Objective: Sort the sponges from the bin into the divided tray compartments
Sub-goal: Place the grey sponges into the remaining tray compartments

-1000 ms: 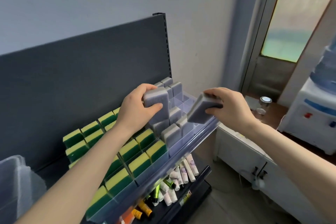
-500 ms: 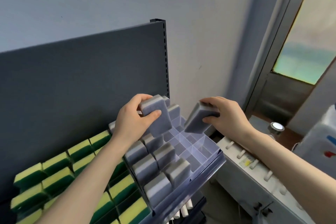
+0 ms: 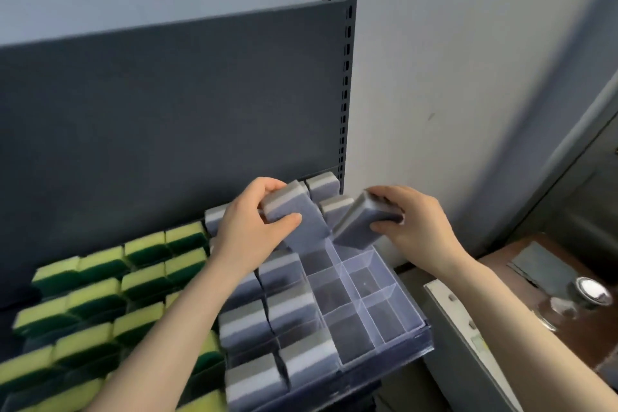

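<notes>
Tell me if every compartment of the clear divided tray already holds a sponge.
No: several compartments on the right of the clear divided tray stand empty.

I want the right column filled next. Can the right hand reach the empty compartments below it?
Probably yes: the right hand holds a grey sponge just over the empty compartments, and nothing lies between them.

Clear glossy plastic divided tray (image 3: 398, 311), matt grey foam sponges (image 3: 294, 308), dark matt metal back panel (image 3: 167, 110)

Both forearms extended over the tray (image 3: 384, 294): left hand (image 3: 254, 227) grips a grey sponge (image 3: 294, 217), right hand (image 3: 411, 224) grips a second sponge (image 3: 364, 221).
</notes>
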A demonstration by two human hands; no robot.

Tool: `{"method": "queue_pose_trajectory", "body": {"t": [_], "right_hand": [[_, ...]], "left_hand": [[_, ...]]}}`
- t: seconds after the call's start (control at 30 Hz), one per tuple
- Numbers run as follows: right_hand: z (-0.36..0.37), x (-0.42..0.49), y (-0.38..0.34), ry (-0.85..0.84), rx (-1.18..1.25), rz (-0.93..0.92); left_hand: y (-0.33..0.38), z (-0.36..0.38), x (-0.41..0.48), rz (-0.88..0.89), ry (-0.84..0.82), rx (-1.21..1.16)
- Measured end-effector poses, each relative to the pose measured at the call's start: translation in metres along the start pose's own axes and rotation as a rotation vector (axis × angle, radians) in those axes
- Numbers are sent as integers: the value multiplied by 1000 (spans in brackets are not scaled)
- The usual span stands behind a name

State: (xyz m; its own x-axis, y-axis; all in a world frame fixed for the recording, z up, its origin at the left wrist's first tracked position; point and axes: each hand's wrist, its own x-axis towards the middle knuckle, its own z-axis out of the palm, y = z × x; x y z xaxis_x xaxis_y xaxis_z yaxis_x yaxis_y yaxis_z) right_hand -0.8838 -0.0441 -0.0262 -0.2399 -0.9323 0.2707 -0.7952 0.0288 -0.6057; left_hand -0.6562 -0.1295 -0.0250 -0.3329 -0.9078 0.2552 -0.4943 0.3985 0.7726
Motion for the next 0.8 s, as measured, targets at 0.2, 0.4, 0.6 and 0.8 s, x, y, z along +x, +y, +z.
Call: {"method": "queue_pose_trajectory", "body": {"t": [0.2, 0.4, 0.6, 0.8], "right_hand": [[2, 22, 23, -134, 24, -96], [3, 30, 38, -184, 63, -132], [6, 35, 47, -228, 52, -153], [12, 34, 54, -240, 50, -142]], "left_hand": [[6, 12, -3, -111, 43, 64], [20, 18, -1, -111, 41, 92], [17, 34, 2, -113, -65, 137], [5, 39, 0, -128, -105, 167]]}}
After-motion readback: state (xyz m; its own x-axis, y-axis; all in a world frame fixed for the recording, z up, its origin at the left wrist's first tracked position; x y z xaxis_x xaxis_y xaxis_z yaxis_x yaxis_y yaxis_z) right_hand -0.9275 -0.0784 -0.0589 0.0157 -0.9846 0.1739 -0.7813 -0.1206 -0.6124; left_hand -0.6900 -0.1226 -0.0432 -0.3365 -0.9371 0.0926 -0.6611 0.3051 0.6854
